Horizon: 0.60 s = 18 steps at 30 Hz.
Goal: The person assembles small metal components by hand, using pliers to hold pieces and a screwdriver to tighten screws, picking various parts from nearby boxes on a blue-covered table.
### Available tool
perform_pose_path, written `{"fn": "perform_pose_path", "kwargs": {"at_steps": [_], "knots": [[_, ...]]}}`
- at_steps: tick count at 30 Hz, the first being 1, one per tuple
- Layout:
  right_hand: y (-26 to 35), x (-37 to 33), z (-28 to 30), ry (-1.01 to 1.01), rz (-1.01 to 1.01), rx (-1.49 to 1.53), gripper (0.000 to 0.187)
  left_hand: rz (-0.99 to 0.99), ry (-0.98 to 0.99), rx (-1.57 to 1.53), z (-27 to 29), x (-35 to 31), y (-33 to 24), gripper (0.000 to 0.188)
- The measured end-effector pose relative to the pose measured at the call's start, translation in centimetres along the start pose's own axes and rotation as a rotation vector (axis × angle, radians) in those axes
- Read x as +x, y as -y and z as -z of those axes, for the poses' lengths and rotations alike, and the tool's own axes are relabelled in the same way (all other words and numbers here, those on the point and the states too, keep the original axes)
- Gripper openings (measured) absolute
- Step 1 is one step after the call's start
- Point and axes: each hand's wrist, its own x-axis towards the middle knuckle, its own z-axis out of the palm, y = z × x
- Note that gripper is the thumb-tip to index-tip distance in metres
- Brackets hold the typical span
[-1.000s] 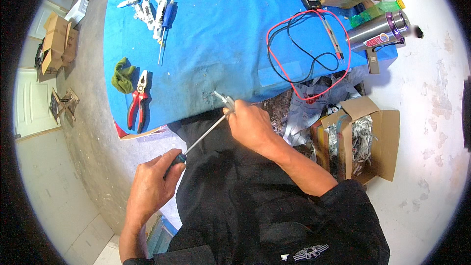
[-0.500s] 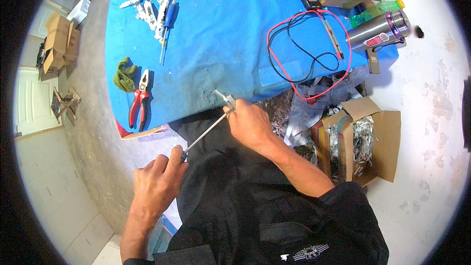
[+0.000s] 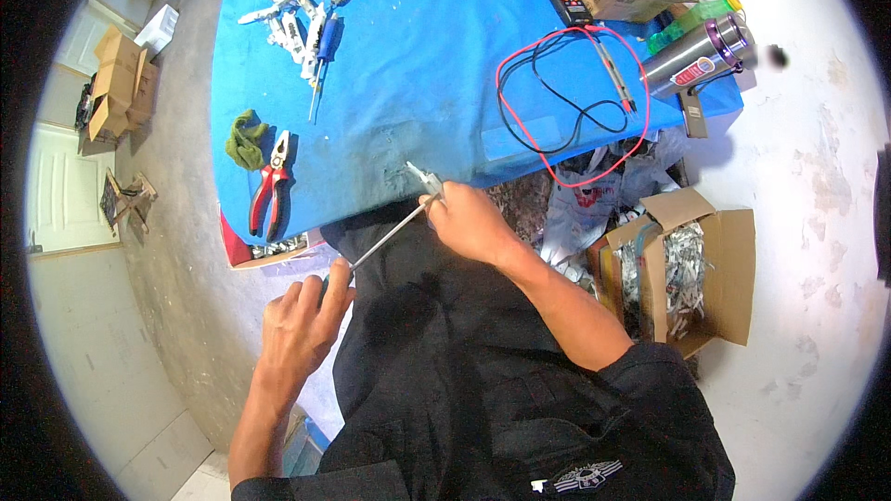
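Note:
My left hand (image 3: 302, 320) is closed round the handle of a screwdriver (image 3: 388, 237), whose long metal shaft slants up to the right. The shaft's far end meets a small whitish-grey part (image 3: 425, 176) at the front edge of the blue-covered table (image 3: 408, 65). That part is pinched in my right hand (image 3: 471, 223); its narrow end sticks out over the cloth, and my fingers hide the rest. Where exactly the tip touches, I cannot make out. Left of my hands lie red-and-black pliers (image 3: 271, 187) and a crumpled green cloth (image 3: 246, 139).
Several grey-white parts (image 3: 295, 23) lie at the far left with a blue screwdriver (image 3: 325, 44). A multimeter (image 3: 568, 2) with red and black leads, a steel flask (image 3: 696, 60) and a green bottle (image 3: 691, 23) stand right. Below the edge, a cardboard box (image 3: 733, 269) holds scraps.
The view has shifted slightly, so the table's things sit a little differently in it. My left hand and the screwdriver handle have turned a little; both hands keep their hold.

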Motion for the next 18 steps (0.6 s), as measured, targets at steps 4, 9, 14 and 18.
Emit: {"fn": "perform_pose_path", "kwargs": {"at_steps": [4,9,14,18], "knots": [[-0.3,0.3,0.2,0.041,0.033,0.13,0.042,-0.016,-0.059,0.025,-0.8,-0.4,0.0,0.045],[-1.2,0.8,0.3,0.098,0.033,0.272,0.044,-0.034,-0.157,0.039,-2.2,-0.7,0.0,0.044],[-1.6,0.1,0.4,0.109,0.057,0.362,0.039,0.089,-0.104,-0.122,-2.3,-1.7,-0.3,0.044],[-2.0,-2.6,-0.4,0.071,0.061,0.515,0.034,0.25,-0.061,-0.295,-1.9,-3.7,-2.1,0.04]]}}
